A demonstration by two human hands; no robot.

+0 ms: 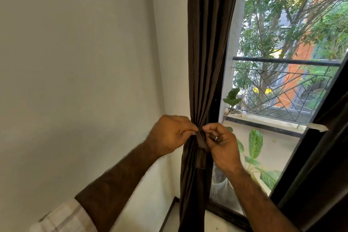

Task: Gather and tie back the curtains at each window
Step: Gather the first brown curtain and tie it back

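Note:
A dark brown curtain [207, 43] hangs gathered into a narrow bunch at the left side of the window, in the room's corner. A matching brown tie-back band [201, 149] wraps the bunch at waist height, one end hanging down. My left hand [169, 134] pinches the band from the left with curled fingers. My right hand [221, 143], with a ring on one finger, pinches the band from the right. Both hands meet at the front of the bunch, and how the band is fastened between them is hidden.
A white wall [75, 62] fills the left. The dark window frame [320, 165] runs diagonally at right. Behind the glass are a balcony railing [282, 84] and leafy potted plants [255, 143]. A dark skirting board [169, 211] lines the floor.

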